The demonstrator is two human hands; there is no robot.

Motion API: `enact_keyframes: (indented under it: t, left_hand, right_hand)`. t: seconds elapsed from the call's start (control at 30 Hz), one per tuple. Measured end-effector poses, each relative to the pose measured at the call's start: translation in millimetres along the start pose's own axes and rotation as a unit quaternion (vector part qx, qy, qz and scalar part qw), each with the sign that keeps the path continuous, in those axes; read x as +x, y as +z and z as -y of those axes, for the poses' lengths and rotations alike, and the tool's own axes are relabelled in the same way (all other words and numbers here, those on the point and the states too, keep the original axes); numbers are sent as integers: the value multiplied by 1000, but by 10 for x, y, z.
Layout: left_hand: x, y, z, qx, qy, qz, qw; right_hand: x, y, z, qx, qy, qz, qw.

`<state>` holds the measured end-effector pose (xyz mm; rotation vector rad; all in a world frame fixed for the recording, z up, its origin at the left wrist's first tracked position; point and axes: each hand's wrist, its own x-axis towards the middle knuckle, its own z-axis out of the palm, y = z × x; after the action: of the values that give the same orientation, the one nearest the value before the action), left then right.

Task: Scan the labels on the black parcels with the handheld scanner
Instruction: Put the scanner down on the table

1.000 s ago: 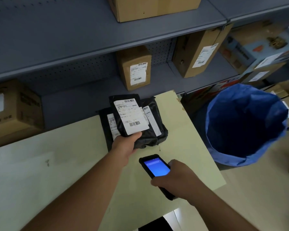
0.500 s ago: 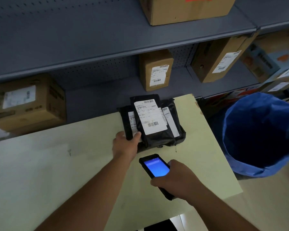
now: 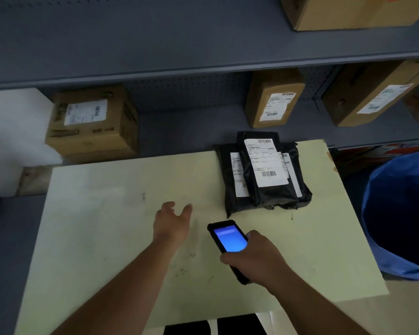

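One handheld scanner [image 3: 228, 240], nose toward black parcels [image 3: 266, 175].

Three black parcels [image 3: 264, 180], four cardboard boxes [image 3: 92, 122]

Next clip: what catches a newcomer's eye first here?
The lit blue screen of the handheld scanner, in the right hand over the pale table. Then the stack of black parcels with white labels at the table's far edge, and the empty left hand beside the scanner.

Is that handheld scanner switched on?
On. The handheld scanner, gripped in the right hand, shows a lit blue screen facing up.
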<state>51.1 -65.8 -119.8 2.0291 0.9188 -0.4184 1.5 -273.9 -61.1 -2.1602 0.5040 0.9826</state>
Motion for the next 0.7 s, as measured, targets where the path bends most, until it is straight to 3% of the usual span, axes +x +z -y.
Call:
enact_keyframes:
  t: [0.7]
  left_hand:
    - [-262,-471,1048,226,92,37,969]
  right_hand:
    - [-6,1080,-12,21,39,-58,997]
